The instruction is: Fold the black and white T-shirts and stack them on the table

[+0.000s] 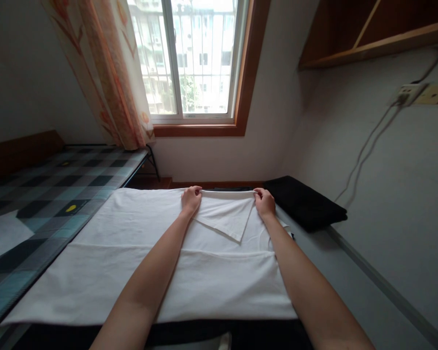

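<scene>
A white T-shirt [226,282] lies spread out in front of me, its hem end toward the left and its neck end near my right forearm. One sleeve is folded inward over the body and shows as a pointed flap. At the far edge, my left hand [191,198] pinches the cloth beside this sleeve. My right hand [265,201] grips the same far edge at the shoulder end. Between the two hands the edge runs nearly straight. A crease crosses the shirt lengthwise. My right forearm hides part of the collar.
Black folded cloth [304,201] lies at the right by the wall. On the left is a bed with a checked mattress [91,184] and a white sheet-like piece [5,236]. Cables [365,146] hang from a wall socket [405,95]. A shelf [379,41] juts out at upper right.
</scene>
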Tool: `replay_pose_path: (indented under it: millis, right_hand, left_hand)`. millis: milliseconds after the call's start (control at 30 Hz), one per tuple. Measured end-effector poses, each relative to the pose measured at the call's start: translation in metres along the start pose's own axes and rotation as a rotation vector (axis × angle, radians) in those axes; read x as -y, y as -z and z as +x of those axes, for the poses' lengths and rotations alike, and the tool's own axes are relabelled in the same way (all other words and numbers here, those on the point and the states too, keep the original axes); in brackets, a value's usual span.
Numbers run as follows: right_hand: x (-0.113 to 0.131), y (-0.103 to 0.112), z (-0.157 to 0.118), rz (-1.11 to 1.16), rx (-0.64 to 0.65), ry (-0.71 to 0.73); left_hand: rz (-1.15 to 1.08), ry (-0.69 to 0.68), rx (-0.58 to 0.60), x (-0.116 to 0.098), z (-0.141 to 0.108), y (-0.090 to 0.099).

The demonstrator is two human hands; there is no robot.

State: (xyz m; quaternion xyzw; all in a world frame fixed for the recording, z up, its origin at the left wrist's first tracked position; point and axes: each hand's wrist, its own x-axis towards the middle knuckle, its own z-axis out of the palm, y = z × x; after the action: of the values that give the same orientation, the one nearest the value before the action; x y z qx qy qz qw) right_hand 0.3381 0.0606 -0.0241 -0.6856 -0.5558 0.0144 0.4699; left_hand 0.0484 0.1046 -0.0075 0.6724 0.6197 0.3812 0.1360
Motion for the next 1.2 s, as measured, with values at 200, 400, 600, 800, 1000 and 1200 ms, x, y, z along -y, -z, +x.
replay_pose_path:
  millis: [200, 400, 600, 800, 1000, 1200]
  right_hand:
    - [-0.004, 0.001, 0.006, -0.061, 0.01, -0.012]
    - [-0.005, 0.004, 0.007, -0.123, -0.006, 0.068]
    - [0.002, 0.008, 0.002, -0.255, -0.014, 0.176]
    - [0.015, 0.01, -0.006, -0.485, 0.083, 0.153]
    - [0.015, 0.01, -0.007, -0.477, 0.117, 0.134]
    - [0.006, 0.005, -0.004, -0.458, 0.079, 0.157]
  left_hand:
    - [0.0, 0.028, -0.004, -0.004, 0.003, -0.006]
    - [-0.026, 0.043, 0.003, -0.008, 0.004, -0.012]
    - [-0.014, 0.031, 0.013, -0.007, 0.005, -0.015]
    - [0.135, -0.002, 0.017, -0.009, 0.005, -0.013]
    - [0.355, -0.153, 0.137, 0.017, 0.013, 0.011]
    - [0.618, -0.156, 0.25, 0.089, 0.032, 0.081]
